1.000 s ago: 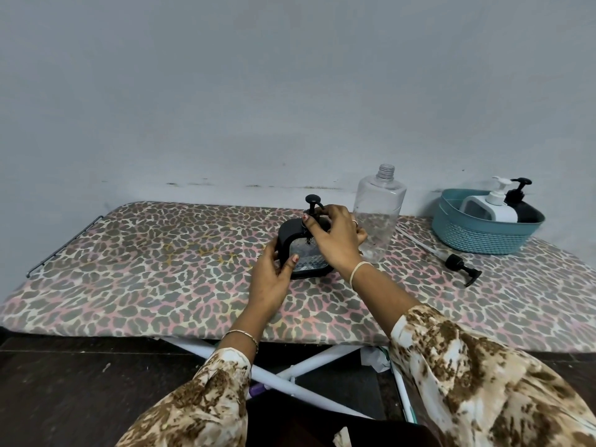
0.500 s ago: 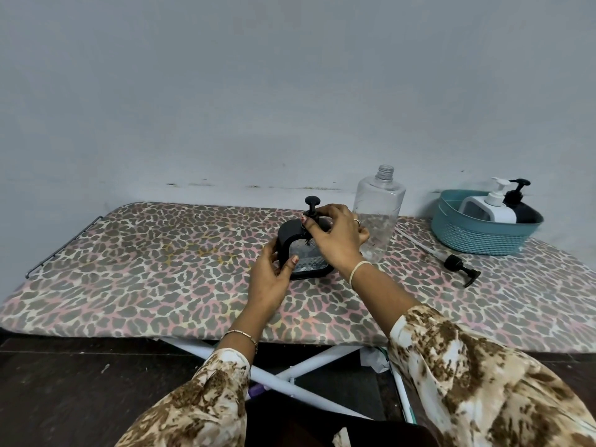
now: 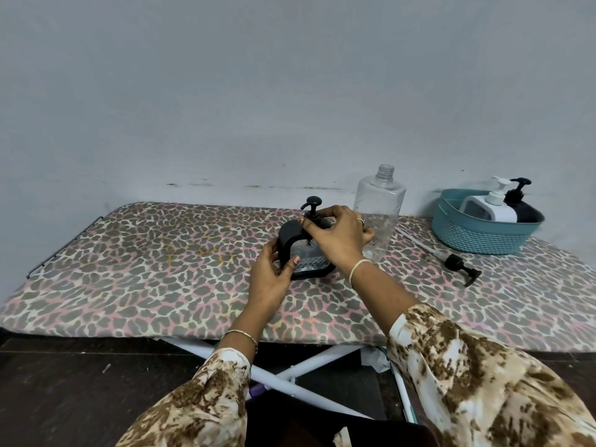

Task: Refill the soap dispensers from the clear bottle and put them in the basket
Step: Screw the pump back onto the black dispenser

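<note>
A black soap dispenser with a clear front window stands on the leopard-print board. My left hand grips its left side, thumb on the front. My right hand curls round the collar of its black pump at the top. Just behind stands the uncapped clear bottle, upright. At the far right a teal basket holds a white dispenser and a black dispenser.
A loose black pump head with its long clear tube lies on the board between the bottle and the basket. The wall runs close behind the board. White crossed legs and a dark floor show below the front edge.
Almost nothing has moved. My right hand's fingers shifted slightly on the pump collar; the dispenser, bottle and basket stayed in place.
</note>
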